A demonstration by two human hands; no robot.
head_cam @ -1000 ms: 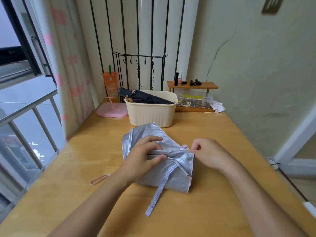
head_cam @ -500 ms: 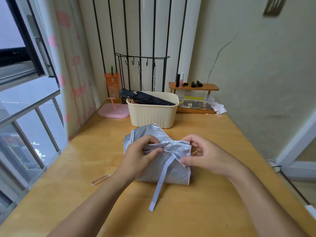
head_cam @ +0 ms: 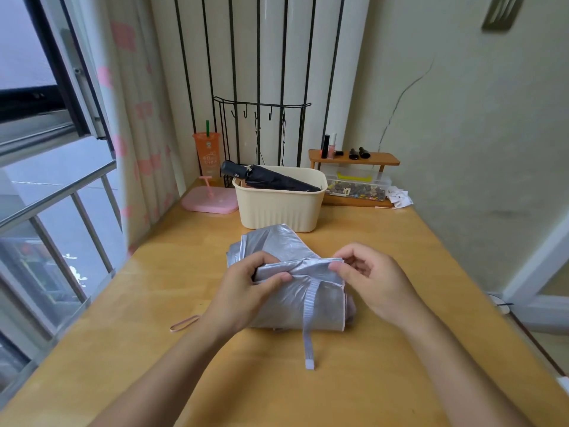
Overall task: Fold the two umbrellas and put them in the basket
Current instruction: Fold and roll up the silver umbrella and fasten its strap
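Head cam: my silver umbrella (head_cam: 286, 291) lies mid-desk (head_cam: 400, 365), just before the basket (head_cam: 280, 208) by the far edge, black umbrella (head_cam: 274, 178) already inside. Left hand (head_cam: 243, 297) and right hand (head_cam: 375, 288) pinch its top fold in their fingers (head_cam: 277, 277), bunching pleats so the strap (head_cam: 309, 328) can wrap.

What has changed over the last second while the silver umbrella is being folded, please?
The right hand has turned from resting palm-down at the fold to pinching the right end of the fold in the silver umbrella. The strap, which lay slanting toward the left, now runs nearly straight toward the person. The left hand still grips the fold's left end; the black umbrella stays in the basket.
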